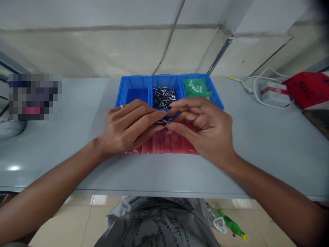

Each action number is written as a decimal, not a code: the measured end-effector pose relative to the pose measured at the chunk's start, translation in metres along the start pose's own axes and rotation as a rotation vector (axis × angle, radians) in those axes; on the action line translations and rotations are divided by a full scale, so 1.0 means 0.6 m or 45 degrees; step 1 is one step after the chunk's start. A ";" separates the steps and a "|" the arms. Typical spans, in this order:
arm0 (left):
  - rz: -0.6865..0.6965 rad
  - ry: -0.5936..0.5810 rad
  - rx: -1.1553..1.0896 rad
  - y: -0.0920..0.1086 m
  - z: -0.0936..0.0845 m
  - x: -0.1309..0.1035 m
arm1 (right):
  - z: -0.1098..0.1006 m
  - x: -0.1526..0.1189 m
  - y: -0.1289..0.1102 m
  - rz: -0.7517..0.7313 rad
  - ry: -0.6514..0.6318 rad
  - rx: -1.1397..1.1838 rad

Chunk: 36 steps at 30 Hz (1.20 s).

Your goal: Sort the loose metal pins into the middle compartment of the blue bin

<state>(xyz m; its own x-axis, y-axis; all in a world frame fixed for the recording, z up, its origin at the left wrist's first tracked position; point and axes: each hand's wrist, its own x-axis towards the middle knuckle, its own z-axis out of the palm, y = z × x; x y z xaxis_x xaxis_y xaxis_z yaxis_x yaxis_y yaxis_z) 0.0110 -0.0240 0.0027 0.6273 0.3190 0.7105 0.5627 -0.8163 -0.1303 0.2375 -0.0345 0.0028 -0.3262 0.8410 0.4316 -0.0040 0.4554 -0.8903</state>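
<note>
My left hand and my right hand meet at the fingertips, just in front of the blue bins. Between them is a small bunch of metal pins, which look pinched by the fingers of both hands; the fingertips partly hide them. My left fingers lie close together with the thumb below. On the right, the thumb and fingers curl toward the pins. Under my hands lies a row of red plastic packets. Behind them the middle blue bin contains many loose metal pins.
The left blue bin shows a bare floor; the right blue bin has green packets. A white cable, a white-and-red box and red cloth are at the right. A green bottle lies on the floor.
</note>
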 end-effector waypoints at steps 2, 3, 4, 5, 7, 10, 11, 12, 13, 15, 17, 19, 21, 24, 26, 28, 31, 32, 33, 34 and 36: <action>0.015 -0.010 -0.059 0.002 0.003 0.001 | 0.002 0.000 -0.003 0.059 0.031 0.147; 0.024 -0.014 -0.083 0.002 0.005 0.000 | 0.003 0.000 -0.004 0.080 0.039 0.190; 0.032 -0.017 -0.099 0.002 0.006 -0.001 | 0.004 0.000 -0.005 0.106 0.040 0.217; 0.038 -0.017 -0.106 0.001 0.007 -0.001 | 0.004 0.001 -0.006 0.118 0.038 0.241; 0.033 0.019 -0.092 -0.001 0.006 -0.003 | 0.003 0.000 -0.010 0.126 0.016 0.278; -0.002 0.087 -0.042 -0.005 0.000 -0.003 | 0.001 -0.003 -0.016 0.107 0.004 0.262; -0.007 0.101 -0.031 -0.006 -0.002 -0.003 | 0.000 -0.004 -0.018 0.102 0.011 0.245; -0.013 0.103 -0.022 -0.007 -0.004 -0.002 | 0.000 -0.005 -0.020 0.109 0.020 0.231; -0.017 0.094 -0.014 -0.007 -0.005 -0.002 | 0.000 -0.006 -0.021 0.105 0.032 0.226; -0.007 0.073 -0.015 -0.007 -0.006 -0.001 | -0.001 -0.006 -0.024 0.130 0.045 0.240; -0.018 0.038 -0.043 -0.006 -0.004 -0.001 | -0.001 -0.005 -0.025 0.142 0.071 0.247; -0.034 0.051 -0.095 -0.005 -0.002 -0.001 | -0.002 -0.003 -0.025 0.133 0.100 0.222; -0.046 0.074 -0.124 -0.005 0.000 0.000 | -0.003 -0.001 -0.024 0.089 0.118 0.193; -0.040 0.056 -0.128 -0.004 0.001 -0.001 | -0.005 -0.002 -0.019 0.092 0.099 0.180; -0.051 0.038 -0.137 -0.004 0.000 -0.002 | -0.005 -0.004 -0.015 0.128 0.092 0.184; -0.085 0.054 -0.163 -0.003 0.001 -0.003 | -0.005 -0.004 -0.011 0.144 0.097 0.206; -0.142 0.098 -0.220 -0.001 0.001 -0.004 | -0.003 -0.004 -0.006 0.123 0.112 0.256; -0.149 0.101 -0.240 -0.001 0.000 -0.004 | -0.003 -0.004 -0.004 0.118 0.104 0.271; -0.148 0.099 -0.256 0.000 0.000 -0.003 | -0.002 -0.003 -0.004 0.114 0.092 0.284; -0.151 0.100 -0.270 0.001 -0.001 -0.002 | -0.002 -0.003 -0.003 0.114 0.081 0.292; -0.173 0.115 -0.290 0.002 -0.001 -0.002 | -0.002 -0.003 -0.004 0.118 0.061 0.300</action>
<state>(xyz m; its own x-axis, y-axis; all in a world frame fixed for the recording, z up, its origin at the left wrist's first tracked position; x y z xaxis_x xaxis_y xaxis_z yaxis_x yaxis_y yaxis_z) 0.0105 -0.0260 0.0022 0.4979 0.3967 0.7712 0.4964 -0.8595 0.1216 0.2391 -0.0366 0.0042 -0.2906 0.8913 0.3482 -0.1979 0.3000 -0.9332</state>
